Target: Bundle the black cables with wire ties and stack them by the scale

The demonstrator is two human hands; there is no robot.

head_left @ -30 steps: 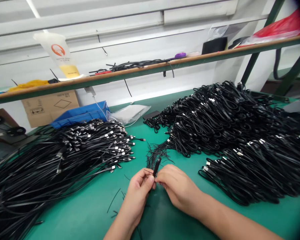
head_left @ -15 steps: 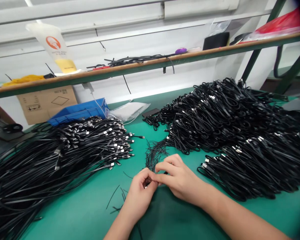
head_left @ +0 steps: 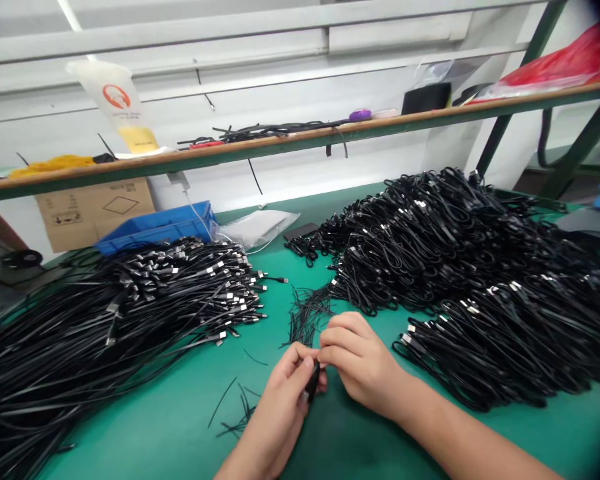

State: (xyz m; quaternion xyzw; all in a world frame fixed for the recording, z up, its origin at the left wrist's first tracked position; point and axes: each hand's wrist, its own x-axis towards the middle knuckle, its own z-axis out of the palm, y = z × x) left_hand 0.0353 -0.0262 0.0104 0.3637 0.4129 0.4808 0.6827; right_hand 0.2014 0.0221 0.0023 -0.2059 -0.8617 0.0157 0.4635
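Note:
My left hand [head_left: 285, 400] is closed round a folded black USB cable [head_left: 313, 383], of which only a short dark stretch with a bit of metal shows between thumb and fingers. Fingertips of my right hand [head_left: 364, 363] pinch together at the upper end of that cable, touching my left fingers. What the right fingertips grip is too small and hidden to make out. Just beyond both hands lies a heap of thin black wire ties [head_left: 307, 313]. A few more loose ties [head_left: 240, 417] are scattered left of my left wrist.
Long straight USB cables [head_left: 170, 320] are heaped at left. Coiled, tied cables [head_left: 430, 233] form a large pile at right, with another row of coiled cables [head_left: 495, 347] in front. Behind stand a blue bin [head_left: 155, 230], a plastic bag [head_left: 260, 227] and a shelf [head_left: 280, 141] holding a cup [head_left: 117, 107].
My left hand has turned, so the black cable in it now shows. My right fingers have curled into a closer pinch and shifted slightly right. The view has tilted a little.

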